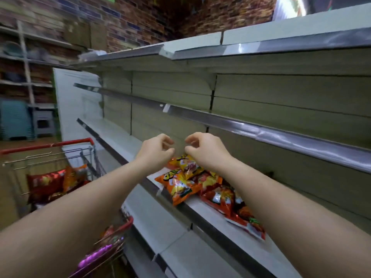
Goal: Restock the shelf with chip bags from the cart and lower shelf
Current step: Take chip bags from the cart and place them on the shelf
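Observation:
Several orange and red chip bags (pixel 181 185) lie in a heap on the white middle shelf (pixel 120 133), one overhanging its front edge. More red bags (pixel 226 199) trail to the right along the same shelf. My left hand (pixel 155 150) and my right hand (pixel 202 148) hover side by side just above the heap, fingers loosely curled, holding nothing. The shopping cart (pixel 50 146) with a red handle stands at the left and holds red and orange chip bags (pixel 54 182).
Bare shelves (pixel 271 133) with metal front rails run above the stocked one, and a lower shelf (pixel 160 223) juts out below. A second red-rimmed basket (pixel 112 237) with bags sits at the bottom centre. Blue and grey stools (pixel 24 121) stand far left.

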The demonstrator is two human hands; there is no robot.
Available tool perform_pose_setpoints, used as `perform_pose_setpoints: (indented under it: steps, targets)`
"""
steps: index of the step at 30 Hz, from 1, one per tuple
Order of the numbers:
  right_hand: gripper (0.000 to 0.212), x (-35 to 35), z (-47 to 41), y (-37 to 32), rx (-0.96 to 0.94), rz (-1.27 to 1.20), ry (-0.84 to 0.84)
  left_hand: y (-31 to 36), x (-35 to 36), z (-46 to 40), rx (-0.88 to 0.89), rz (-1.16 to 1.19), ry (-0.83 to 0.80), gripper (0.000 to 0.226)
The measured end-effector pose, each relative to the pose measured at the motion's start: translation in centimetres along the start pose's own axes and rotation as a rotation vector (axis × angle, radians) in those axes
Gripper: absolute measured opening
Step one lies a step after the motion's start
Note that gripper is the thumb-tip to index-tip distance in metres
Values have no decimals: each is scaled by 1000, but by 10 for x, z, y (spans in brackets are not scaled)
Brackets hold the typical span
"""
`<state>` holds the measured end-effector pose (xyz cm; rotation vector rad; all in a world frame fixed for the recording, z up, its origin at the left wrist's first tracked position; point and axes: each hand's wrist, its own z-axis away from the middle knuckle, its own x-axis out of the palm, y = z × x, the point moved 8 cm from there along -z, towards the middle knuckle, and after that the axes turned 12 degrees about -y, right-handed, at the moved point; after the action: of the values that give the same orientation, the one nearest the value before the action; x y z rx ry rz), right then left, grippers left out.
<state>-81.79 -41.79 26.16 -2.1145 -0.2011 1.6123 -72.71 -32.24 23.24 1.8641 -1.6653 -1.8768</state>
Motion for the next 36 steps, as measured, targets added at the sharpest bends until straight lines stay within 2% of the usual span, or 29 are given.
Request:
perform_pose_setpoints:
  steps: [8,13,25,31,36]
  targets:
    - [33,139,-103,-82,-33,-92,-216,-190,-92,-8,-260,-5,14,24]
    - [34,216,-145,-108,-21,-132,-352,-282,-117,-2,-395,13,-14,24]
    - [35,371,-240,-111,5,-297,-608,-440,-102,-2,-719,82,-33,24]
    - [37,459,-333,-96,-8,-400,-763,-524,-90,-52,-853,120,-12,27]
    - [37,540,-390,-63,69,-432,-939,-590,-58,-90,-1007,204,-6,25]
